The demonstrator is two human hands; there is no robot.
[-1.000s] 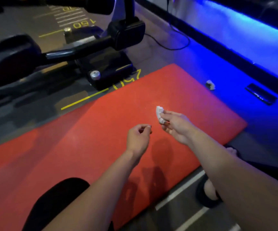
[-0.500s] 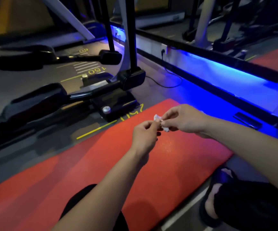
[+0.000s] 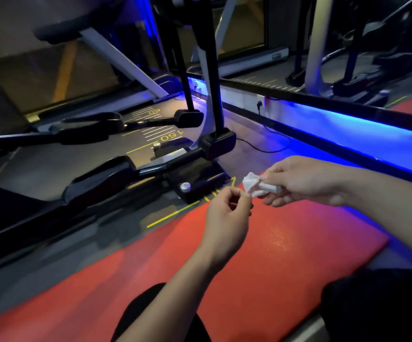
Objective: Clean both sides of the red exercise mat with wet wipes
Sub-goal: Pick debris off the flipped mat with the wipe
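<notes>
- Compared with half a second ago, both hands sit a little lower and further right in the view, and more of the white wipe shows between them; a second ago the hands were apart and only the right one held it.
- Right hand (image 3: 306, 182) holds the crumpled wet wipe (image 3: 255, 185), its fingers and thumb curled round the wipe's right end.
- Left hand (image 3: 227, 214) is just below and to the left of the right hand, with thumb and forefinger pinched together at the wipe's lower left corner; the other fingers are curled in.
- Between the two hands the wipe is bunched, partly spread, and held in the air.
- Below and around both hands lies the red exercise mat (image 3: 261, 262), flat on the floor, running off to the lower left; a faint shiny patch marks it just under the right hand.
- Beyond the left hand, past the mat's far edge, stands a black exercise machine (image 3: 200, 159) on a grey floor (image 3: 52, 174) with yellow markings.
- Beyond the right hand a blue light strip (image 3: 348, 129) runs along the base of a mirror wall.
- Nearest the camera, dark-clothed knees sit on either side of the forearms.
</notes>
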